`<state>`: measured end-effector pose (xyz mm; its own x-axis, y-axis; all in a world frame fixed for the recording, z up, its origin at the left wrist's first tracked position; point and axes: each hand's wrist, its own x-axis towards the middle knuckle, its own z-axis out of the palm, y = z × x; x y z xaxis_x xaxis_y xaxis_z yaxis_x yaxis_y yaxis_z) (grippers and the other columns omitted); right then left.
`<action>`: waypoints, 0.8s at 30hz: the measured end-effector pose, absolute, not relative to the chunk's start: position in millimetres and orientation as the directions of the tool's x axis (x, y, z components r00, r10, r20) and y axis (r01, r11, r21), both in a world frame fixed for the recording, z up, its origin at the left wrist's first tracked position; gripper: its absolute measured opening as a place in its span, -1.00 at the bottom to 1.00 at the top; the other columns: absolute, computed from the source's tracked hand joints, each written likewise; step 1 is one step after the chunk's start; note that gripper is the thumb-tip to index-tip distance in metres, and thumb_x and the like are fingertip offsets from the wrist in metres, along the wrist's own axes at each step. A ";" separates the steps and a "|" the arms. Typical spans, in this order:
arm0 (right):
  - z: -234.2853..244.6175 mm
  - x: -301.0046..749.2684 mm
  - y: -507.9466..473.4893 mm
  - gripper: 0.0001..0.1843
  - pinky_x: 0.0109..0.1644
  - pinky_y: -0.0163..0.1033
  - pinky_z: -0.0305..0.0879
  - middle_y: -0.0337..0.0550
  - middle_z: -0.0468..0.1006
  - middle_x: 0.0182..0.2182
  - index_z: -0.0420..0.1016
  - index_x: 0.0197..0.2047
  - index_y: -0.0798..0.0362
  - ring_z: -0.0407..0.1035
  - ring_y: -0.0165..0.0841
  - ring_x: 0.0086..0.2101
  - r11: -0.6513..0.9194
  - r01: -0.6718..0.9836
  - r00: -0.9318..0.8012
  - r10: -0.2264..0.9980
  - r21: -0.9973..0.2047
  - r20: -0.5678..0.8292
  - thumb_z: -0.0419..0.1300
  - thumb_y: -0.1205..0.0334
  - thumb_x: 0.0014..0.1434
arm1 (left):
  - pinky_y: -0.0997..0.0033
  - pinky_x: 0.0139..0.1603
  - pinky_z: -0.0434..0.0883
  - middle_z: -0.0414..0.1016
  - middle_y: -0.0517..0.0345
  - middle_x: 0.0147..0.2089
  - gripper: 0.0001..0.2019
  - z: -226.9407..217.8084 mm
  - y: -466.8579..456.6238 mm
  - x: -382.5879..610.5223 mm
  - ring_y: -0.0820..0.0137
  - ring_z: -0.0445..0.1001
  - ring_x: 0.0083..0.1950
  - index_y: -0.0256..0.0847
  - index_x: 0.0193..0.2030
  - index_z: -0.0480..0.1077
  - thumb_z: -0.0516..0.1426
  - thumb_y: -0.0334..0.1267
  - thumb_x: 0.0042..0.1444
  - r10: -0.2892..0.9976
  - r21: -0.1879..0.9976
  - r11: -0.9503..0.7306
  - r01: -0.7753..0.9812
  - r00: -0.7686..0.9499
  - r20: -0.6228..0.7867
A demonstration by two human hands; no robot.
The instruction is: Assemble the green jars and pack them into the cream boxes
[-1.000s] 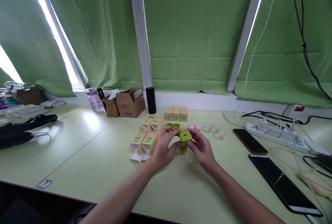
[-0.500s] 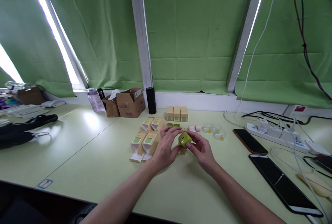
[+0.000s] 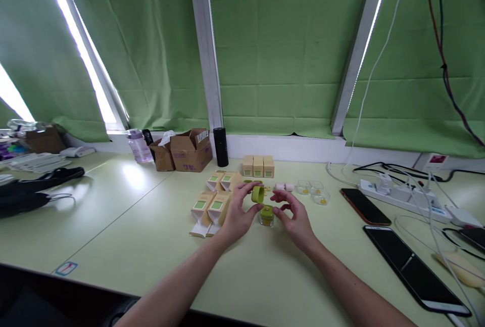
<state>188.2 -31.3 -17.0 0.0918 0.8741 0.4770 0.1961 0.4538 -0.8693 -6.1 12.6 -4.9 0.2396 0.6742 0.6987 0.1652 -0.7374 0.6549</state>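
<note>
My left hand (image 3: 239, 211) pinches a hollow green cap (image 3: 258, 194) between thumb and fingers, tilted so that its open side faces right. Just below it on the table stands a small clear glass jar (image 3: 267, 220) with a green top piece. My right hand (image 3: 297, 220) is at the jar's right side, its fingers apart and curved. Its thumb is close to the jar; whether it touches I cannot tell. Open beige cartons (image 3: 217, 204) with green labels lie left of my left hand. Behind the hands are more green pieces (image 3: 248, 182), partly hidden.
Three small beige boxes (image 3: 258, 166) stand at the back. Pink-white pieces (image 3: 284, 186) and clear cups with yellow bits (image 3: 316, 191) lie behind my right hand. Two phones (image 3: 413, 269), a power strip (image 3: 405, 199) and cables are at the right. A cardboard box (image 3: 191, 151) and a black cylinder (image 3: 220, 147) stand back left.
The green cap has moved left and up in my left hand and turned its open side to the right. My right hand has let go of it. The jar below now shows.
</note>
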 end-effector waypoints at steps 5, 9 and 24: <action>-36.6 191.5 -18.7 -0.43 0.13 0.07 0.35 -0.04 0.63 0.03 0.53 0.11 -0.05 0.44 -0.04 0.06 0.318 0.418 0.111 0.912 -0.851 0.396 0.43 0.14 -0.01 | 0.05 0.33 0.41 0.51 -0.15 0.25 -0.45 -6.1 19.4 -4.5 0.15 0.49 0.29 -0.12 0.33 0.26 0.29 -0.13 0.27 0.783 0.821 -0.544 -0.172 0.247 0.571; -45.4 191.4 -15.9 -0.47 0.15 0.09 0.30 -0.04 0.65 0.01 0.57 -0.01 -0.06 0.44 0.03 0.06 0.251 0.550 0.060 0.940 -0.797 0.337 0.49 0.22 -0.10 | 0.04 0.38 0.37 0.55 -0.15 0.24 -0.44 -3.5 19.3 -5.2 0.15 0.50 0.31 -0.12 0.29 0.24 0.30 -0.02 0.26 0.826 0.862 -0.426 -0.276 0.270 0.495; -33.9 188.3 -18.0 -0.56 0.08 0.02 0.35 -0.08 0.70 -0.09 0.57 -0.08 -0.03 0.52 -0.08 -0.06 0.311 0.301 0.117 0.926 -0.901 0.359 0.40 0.16 -0.09 | -0.06 0.43 0.31 0.54 -0.15 0.27 -0.43 -7.6 21.5 -5.9 0.12 0.48 0.34 -0.10 0.30 0.26 0.31 0.01 0.25 0.827 0.861 -0.374 -0.344 0.297 0.477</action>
